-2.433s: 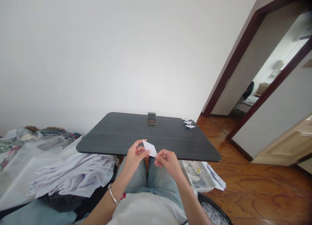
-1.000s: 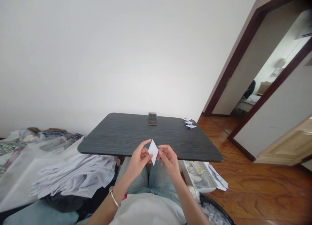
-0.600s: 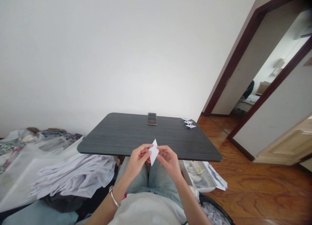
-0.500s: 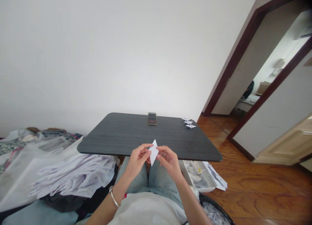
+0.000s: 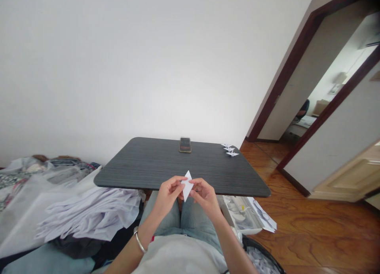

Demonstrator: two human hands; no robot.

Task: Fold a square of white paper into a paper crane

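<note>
Both hands hold a small folded white paper, diamond-shaped and standing on its point, over my lap at the near edge of the dark table. My left hand, with a silver bangle on the wrist, pinches the paper's left side between thumb and fingers. My right hand pinches its right side. The fingertips of both hands nearly meet at the paper's middle.
A phone lies at the table's far edge. Three small folded white paper figures sit at the far right corner. A heap of white sheets lies to my left. A white box stands on the wooden floor at right; an open doorway is beyond.
The paper has turned from lying slanted between my spread hands to standing upright on its point. Both hands have drawn together around it. Over the last half second little has moved.
</note>
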